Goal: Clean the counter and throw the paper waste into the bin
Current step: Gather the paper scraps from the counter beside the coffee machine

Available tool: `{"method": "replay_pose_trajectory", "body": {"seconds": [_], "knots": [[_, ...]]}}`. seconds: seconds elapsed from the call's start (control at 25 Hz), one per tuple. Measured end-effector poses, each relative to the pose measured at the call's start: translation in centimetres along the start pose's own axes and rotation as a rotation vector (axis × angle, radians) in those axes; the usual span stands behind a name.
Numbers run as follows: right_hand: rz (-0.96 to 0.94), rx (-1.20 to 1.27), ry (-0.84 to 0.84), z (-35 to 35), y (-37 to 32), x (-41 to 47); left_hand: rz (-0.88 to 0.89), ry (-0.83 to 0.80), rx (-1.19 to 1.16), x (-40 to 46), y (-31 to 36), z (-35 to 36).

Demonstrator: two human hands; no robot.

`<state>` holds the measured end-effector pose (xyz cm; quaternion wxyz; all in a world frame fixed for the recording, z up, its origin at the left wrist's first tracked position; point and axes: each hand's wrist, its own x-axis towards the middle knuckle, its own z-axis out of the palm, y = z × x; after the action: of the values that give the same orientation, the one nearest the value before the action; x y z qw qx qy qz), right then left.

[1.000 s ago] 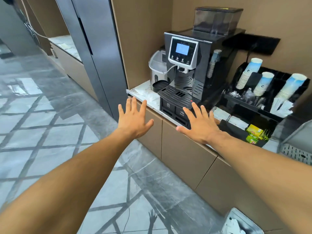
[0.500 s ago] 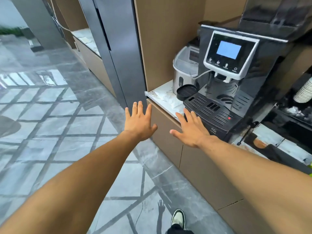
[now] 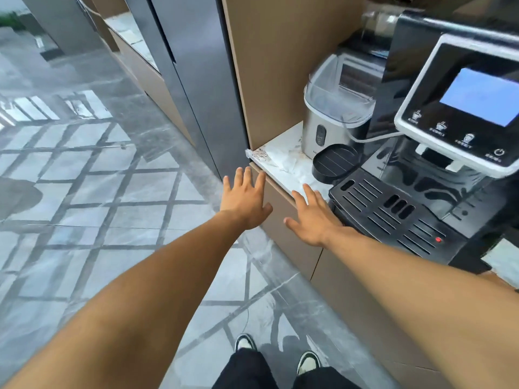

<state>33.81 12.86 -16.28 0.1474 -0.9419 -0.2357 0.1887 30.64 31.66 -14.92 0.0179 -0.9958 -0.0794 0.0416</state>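
Note:
A crumpled white paper tissue point(image 3: 285, 161) lies on the pale marble counter point(image 3: 289, 181), near its left end, with brownish crumbs or stains at the corner. My left hand point(image 3: 245, 203) is stretched out flat, fingers apart, just in front of the counter's edge and holding nothing. My right hand point(image 3: 311, 217) is also spread and empty, its fingertips at the counter edge just below the tissue. No bin is in view.
A black coffee machine point(image 3: 438, 153) with a blue screen and slatted drip tray fills the counter's right side. A steel canister point(image 3: 334, 113) and a round black tray point(image 3: 335, 162) stand behind the tissue. A tan wall panel closes the left end. Grey tiled floor lies to the left.
The view has moved closer and leftward along the counter; cup racks and the floor bin have left the frame. Both open hands now reach the counter's left end near the tissue.

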Motion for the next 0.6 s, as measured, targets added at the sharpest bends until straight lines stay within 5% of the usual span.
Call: {"method": "replay_pose_trajectory", "body": {"seconds": [0.6], "knots": [[0.586, 0.133, -0.032, 2.7, 1.1, 13.8, 0.654, -0.227, -0.085, 20.3, -0.9, 6.9]]}}
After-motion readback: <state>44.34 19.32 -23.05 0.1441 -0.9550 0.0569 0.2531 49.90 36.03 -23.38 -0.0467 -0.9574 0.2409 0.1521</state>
